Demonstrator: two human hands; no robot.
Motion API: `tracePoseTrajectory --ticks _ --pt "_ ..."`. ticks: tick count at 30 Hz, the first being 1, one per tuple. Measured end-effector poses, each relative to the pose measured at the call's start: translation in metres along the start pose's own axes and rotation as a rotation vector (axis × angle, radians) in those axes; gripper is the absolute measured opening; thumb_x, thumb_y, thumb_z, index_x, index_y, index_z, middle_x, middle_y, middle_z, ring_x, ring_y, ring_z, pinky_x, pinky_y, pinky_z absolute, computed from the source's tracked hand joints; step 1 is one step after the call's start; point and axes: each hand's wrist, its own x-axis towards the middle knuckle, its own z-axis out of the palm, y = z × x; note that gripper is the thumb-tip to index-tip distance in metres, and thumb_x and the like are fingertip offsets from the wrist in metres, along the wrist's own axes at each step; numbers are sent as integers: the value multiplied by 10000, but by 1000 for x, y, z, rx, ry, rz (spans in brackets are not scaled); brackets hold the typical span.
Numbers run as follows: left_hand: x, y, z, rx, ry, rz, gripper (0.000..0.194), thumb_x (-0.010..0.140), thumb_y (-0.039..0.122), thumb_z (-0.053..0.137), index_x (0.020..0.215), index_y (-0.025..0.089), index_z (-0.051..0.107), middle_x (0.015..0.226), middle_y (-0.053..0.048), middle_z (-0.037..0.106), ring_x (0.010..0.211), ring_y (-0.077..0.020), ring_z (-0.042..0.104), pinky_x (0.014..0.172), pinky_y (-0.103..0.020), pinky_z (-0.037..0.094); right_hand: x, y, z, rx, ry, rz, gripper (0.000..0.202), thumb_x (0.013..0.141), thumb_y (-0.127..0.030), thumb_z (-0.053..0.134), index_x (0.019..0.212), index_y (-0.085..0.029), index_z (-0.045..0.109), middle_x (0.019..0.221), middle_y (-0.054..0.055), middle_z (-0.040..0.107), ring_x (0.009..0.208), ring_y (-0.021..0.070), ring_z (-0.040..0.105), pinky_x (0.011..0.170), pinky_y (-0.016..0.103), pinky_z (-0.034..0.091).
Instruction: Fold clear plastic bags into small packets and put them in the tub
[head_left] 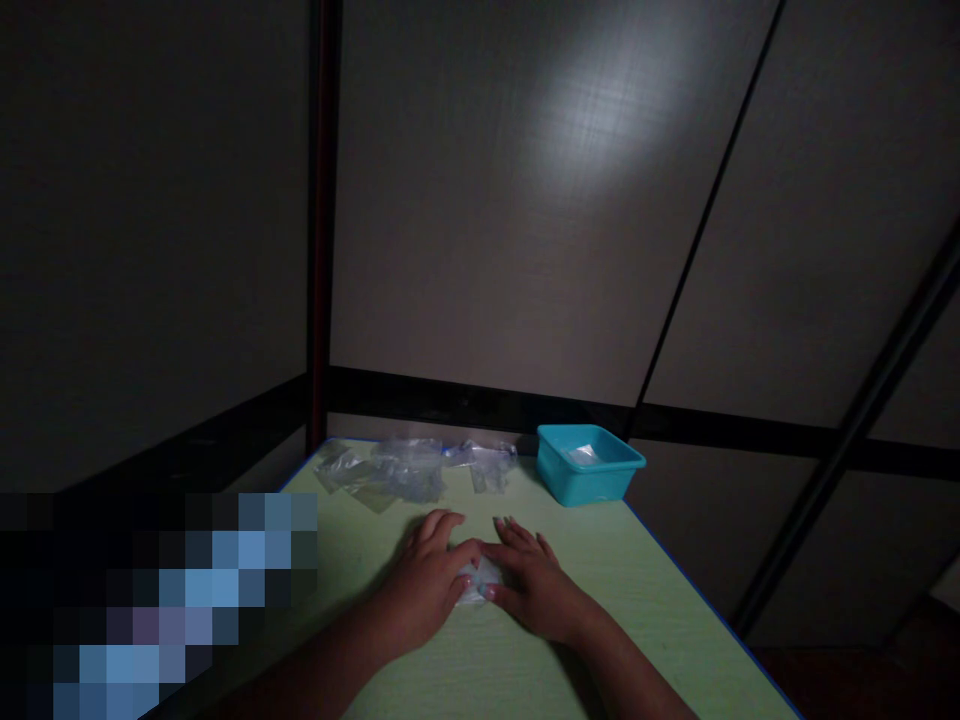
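Clear plastic piece (486,573), one, small and crumpled: placed on the table directly between the hands, below the meeting index fingers and beside both thumbs. Its outline is partly covered by the fingers.

Left hand (435,585), bare: laid palm down at the left side of the piece, fingers bent and moderately spread, the thumb set at the piece's near left edge. Whether the plastic is pinched cannot be told.

Right hand (536,588), bare: laid palm down at the right side of the piece, fingers extended forward and slightly parted, the thumb placed over its near right part. A firm grip cannot be confirmed here either.

Plastic bags (409,468), clear, several, overlapping: spread beyond the left hand, toward the far left corner of the table. A further clear bag (489,467) is laid beyond the gap between the hands.

Basin (585,490), turquoise, rectangular: stood beyond the right hand and to its right. A shiny, pale item (582,455) is contained in it; its nature cannot be made out.

Table (465,675), light green, blue-edged: extended beneath both hands.

Panelled surface (487,270), dark: seen beyond the hands, crossed by a black band (442,398).
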Motion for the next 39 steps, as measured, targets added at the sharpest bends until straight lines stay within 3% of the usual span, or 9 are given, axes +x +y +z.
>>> tracePoseTrajectory --ticks 9,16,39 --pt "-1 0 -1 -8 -29 25 139 745 211 548 873 265 547 1237 -12 421 1208 -234 271 985 -393 262 0 -2 -2 2 -25 24 591 773 -529 480 1317 -365 320 1462 51 114 1336 227 27 1027 499 22" --pt "0 -6 2 74 19 -76 147 728 314 574 825 218 518 1109 -52 479 1141 -258 328 953 -399 263 -1 0 -1 9 -10 20 580 773 -535 485 1308 -377 330 1461 48 117 1336 220 32 1025 501 18" --pt "0 -10 5 91 12 -47 207 692 327 626 858 254 527 1181 -30 440 1166 -256 298 946 -388 262 -1 0 -1 1 -10 17 581 769 -548 485 1305 -382 334 1461 49 124 1335 238 44 1022 509 28"
